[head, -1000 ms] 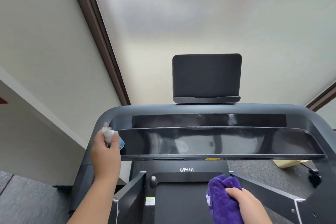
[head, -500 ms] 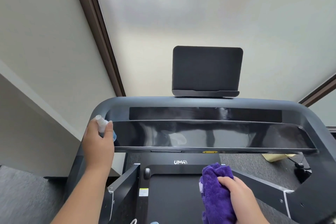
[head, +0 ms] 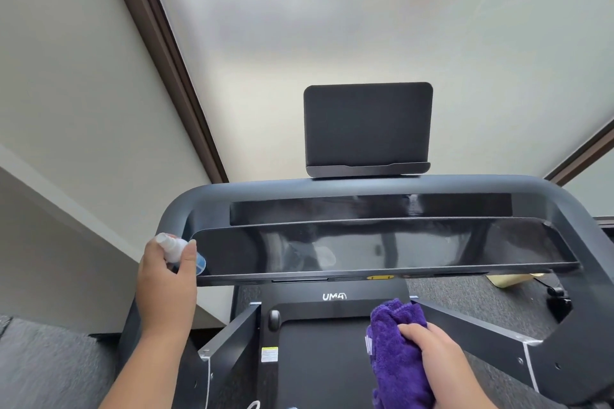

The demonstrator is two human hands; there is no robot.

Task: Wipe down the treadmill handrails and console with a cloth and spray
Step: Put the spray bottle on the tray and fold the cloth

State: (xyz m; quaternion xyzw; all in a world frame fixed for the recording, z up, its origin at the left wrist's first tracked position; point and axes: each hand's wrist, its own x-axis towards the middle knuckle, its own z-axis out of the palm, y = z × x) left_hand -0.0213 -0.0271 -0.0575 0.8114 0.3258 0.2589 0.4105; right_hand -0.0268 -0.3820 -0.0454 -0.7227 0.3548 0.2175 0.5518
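I'm standing in what looks like a small workout room indoors, a home or an office gym, I can't tell which. A black treadmill [head: 332, 359] fills the space in front of me, with a wide glossy console [head: 382, 249], a curved handrail [head: 365, 186] and a tablet holder [head: 368, 129] on top. Grey carpet [head: 46, 365] covers the floor. The walls [head: 66, 93] are plain pale, with dark brown trim [head: 166, 60] running up beside a frosted pane [head: 365, 10] ahead.
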